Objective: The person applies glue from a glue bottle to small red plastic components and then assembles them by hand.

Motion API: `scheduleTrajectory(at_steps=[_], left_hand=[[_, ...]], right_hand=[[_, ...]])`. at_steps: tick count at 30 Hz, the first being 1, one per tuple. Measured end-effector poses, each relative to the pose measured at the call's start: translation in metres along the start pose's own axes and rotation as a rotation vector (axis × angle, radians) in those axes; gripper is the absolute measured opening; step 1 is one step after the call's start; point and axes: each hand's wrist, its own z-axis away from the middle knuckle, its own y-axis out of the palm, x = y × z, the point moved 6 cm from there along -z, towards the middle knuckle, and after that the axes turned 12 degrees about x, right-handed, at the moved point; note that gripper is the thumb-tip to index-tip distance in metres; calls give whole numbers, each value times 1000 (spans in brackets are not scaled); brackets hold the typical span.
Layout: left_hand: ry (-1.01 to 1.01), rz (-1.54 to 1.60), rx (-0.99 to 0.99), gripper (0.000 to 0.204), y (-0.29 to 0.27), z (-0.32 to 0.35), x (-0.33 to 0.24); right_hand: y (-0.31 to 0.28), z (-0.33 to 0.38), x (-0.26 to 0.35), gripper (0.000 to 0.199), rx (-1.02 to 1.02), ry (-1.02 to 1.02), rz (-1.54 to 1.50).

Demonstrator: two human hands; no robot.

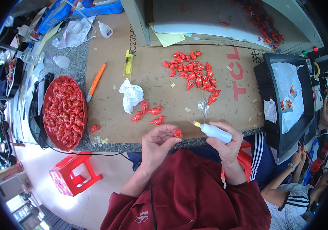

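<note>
Over the table's near edge, my left hand [159, 145] pinches a small red figurine piece [177, 133] between thumb and fingers. My right hand [228, 147] is wrapped round a white squeeze bottle [217, 132] with a yellow collar and a thin tip. That tip points left toward the red piece, apart from it. Just beyond my left hand lie several red figurines [157, 120] beside a crumpled white tissue [132, 96]. A larger group of red figurines [198, 74] is spread farther back on the cardboard [114, 126].
A red scalloped basket [84, 115] heaped with red pieces stands at left, near an orange cutter [96, 81] and a yellow tool [128, 64]. Another squeeze bottle [105, 29] lies behind. At right stands a black bin [268, 82]; a co-worker's hands [298, 158] are beyond. A red stool [70, 174] sits below.
</note>
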Motion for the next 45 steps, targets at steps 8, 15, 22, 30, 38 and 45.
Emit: scheduleTrajectory(at_steps=[8, 15, 22, 30, 38, 45], left_hand=[[11, -2, -38, 26, -8, 10, -1], [10, 12, -41, 24, -6, 8, -1], [-10, 26, -23, 23, -8, 9, 0], [-41, 18, 5, 24, -4, 8, 1], [-5, -95, 43, 24, 5, 7, 0], [65, -488, 107, 23, 28, -1, -5]], right_hand=[[41, -67, 7, 28, 60, -221, 357], [54, -74, -3, 30, 106, -46, 224], [20, -126, 10, 23, 162, -78, 497], [46, -159, 14, 17, 393, -547, 1046], [13, -62, 9, 17, 311, 36, 208], [21, -9, -19, 16, 283, 300, -536]])
